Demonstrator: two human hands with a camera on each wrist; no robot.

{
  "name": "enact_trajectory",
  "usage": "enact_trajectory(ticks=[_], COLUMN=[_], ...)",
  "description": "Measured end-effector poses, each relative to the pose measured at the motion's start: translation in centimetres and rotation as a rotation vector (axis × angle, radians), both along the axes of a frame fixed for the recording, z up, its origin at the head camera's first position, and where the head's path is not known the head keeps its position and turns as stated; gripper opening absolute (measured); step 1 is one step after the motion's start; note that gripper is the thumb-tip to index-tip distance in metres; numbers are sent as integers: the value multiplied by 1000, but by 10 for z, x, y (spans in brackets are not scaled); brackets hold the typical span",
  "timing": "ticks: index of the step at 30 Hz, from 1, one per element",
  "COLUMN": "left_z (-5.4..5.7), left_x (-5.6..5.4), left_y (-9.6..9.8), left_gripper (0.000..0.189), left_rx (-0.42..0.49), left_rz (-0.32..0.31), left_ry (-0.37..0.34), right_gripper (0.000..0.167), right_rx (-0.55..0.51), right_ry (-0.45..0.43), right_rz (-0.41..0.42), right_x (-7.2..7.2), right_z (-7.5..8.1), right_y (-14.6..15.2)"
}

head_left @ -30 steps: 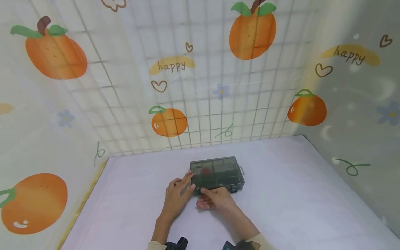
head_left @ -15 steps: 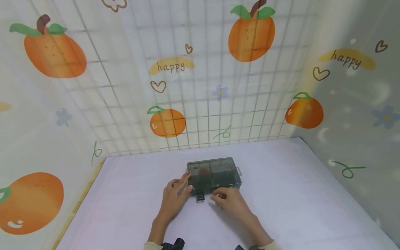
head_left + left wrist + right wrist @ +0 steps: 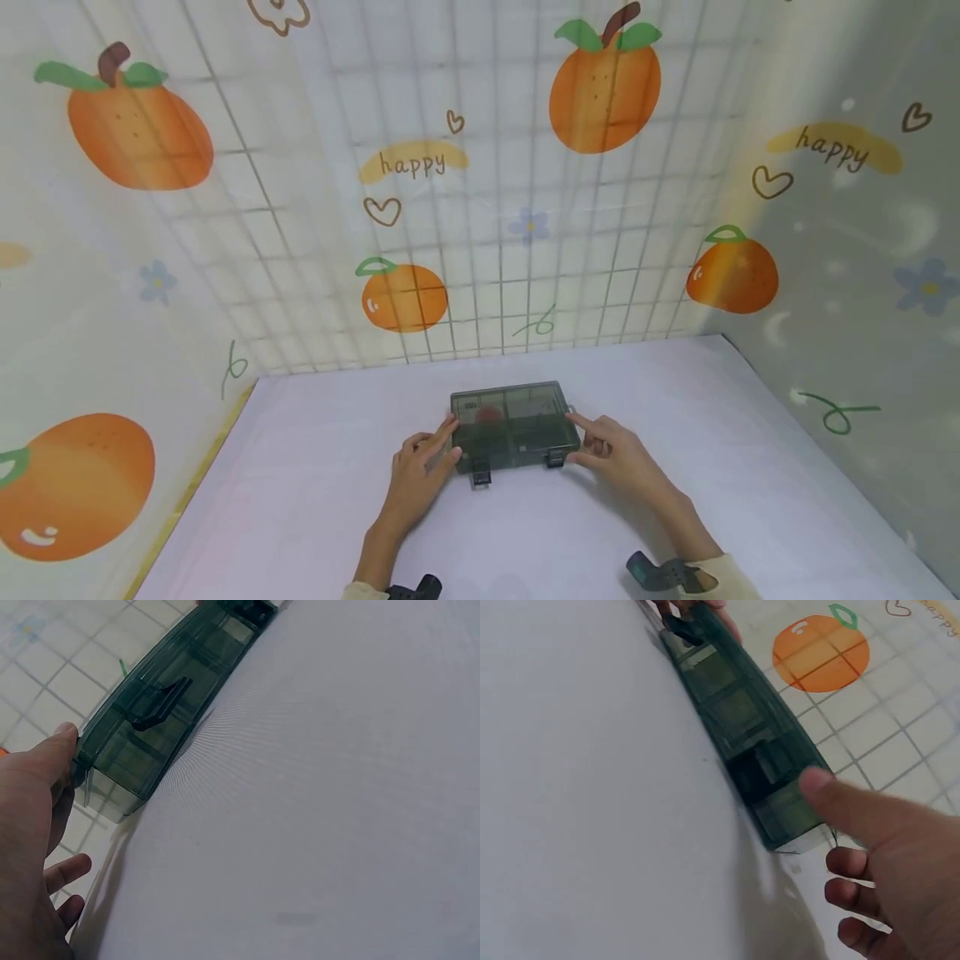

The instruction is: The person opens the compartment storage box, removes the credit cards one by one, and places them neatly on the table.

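Observation:
A translucent dark green plastic organizer box (image 3: 517, 425) lies flat on the white table, its lid down. Something red (image 3: 489, 414) shows through the lid. The front left latch (image 3: 482, 475) sticks outward; the front right latch (image 3: 555, 458) sits near the box front. With thumb and fingers, my left hand (image 3: 422, 471) holds the box's left side and front left corner. My right hand (image 3: 618, 454) is at the right end: its index finger reaches the right side, and its thumb lies by the front right corner. The other right fingers curl loosely in the right wrist view.
A white cloth covers the table (image 3: 300, 483). Behind and beside it hang curtains (image 3: 480, 208) printed with oranges and a grid. Each wrist carries a dark camera mount, such as the right camera mount (image 3: 663, 573).
My right hand has moved from the front left latch along the front to the box's right end. That left latch has swung outward. My left hand stays on the box.

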State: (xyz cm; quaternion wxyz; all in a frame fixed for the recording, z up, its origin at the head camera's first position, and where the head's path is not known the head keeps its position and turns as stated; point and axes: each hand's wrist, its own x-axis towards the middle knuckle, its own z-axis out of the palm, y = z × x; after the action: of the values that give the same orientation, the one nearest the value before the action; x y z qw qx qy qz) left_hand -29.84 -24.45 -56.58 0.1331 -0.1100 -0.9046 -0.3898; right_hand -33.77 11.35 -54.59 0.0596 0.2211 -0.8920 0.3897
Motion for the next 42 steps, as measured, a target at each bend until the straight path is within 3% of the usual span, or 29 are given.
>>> enact_trajectory(ticks=[6, 9, 14, 20, 25, 31, 42], left_z=[-2, -1, 0, -3, -6, -3, 0], left_x=[1, 0, -1, -2, -2, -2, 1], left_y=[0, -1, -3, -3, -2, -1, -5], left_gripper=[52, 53, 51, 48, 52, 51, 51], left_rx=[-5, 8, 52, 21, -31, -26, -32], left_rz=[-9, 20, 72, 72, 62, 39, 38], left_ry=[-14, -32, -43, 5, -6, 35, 33], right_gripper=[53, 51, 50, 49, 41, 35, 37], right_rx=[-4, -15, -9, -39, -76, -102, -167], right_ry=[113, 157, 133, 82, 100, 102, 58], right_rz=[65, 90, 81, 50, 41, -12, -67], right_x=[-10, -10, -9, -8, -13, -26, -63], right_z=[-7, -5, 5, 22, 37, 49, 69], right_y=[7, 7, 4, 4, 5, 5, -6])
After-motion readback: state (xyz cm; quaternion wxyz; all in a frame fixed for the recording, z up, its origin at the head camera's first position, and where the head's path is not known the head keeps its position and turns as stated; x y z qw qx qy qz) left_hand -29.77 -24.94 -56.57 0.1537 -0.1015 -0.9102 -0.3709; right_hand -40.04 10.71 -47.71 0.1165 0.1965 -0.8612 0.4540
